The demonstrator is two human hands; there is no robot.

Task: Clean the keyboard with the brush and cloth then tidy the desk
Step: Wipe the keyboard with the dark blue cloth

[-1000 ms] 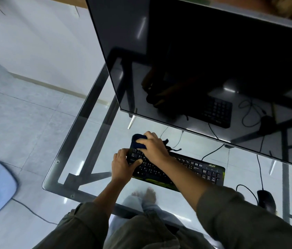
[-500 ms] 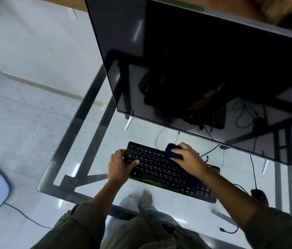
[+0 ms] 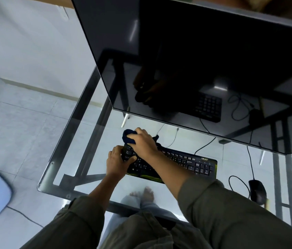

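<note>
A person's right hand [image 3: 142,141] clutches a bunched dark cloth [image 3: 128,136] at the keyboard [image 3: 186,162]'s far-left corner, while the left hand [image 3: 117,159] grips its left end on the glass desk [image 3: 51,169]. A hard swipe could snag keycaps or skid the keyboard across the glass.

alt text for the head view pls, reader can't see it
A person's right hand presses a bunched dark blue cloth onto the far left corner of a black keyboard, while the left hand grips its left end. The keyboard lies on a glass-topped desk below a large dark monitor, a black wired mouse to its right.
</note>
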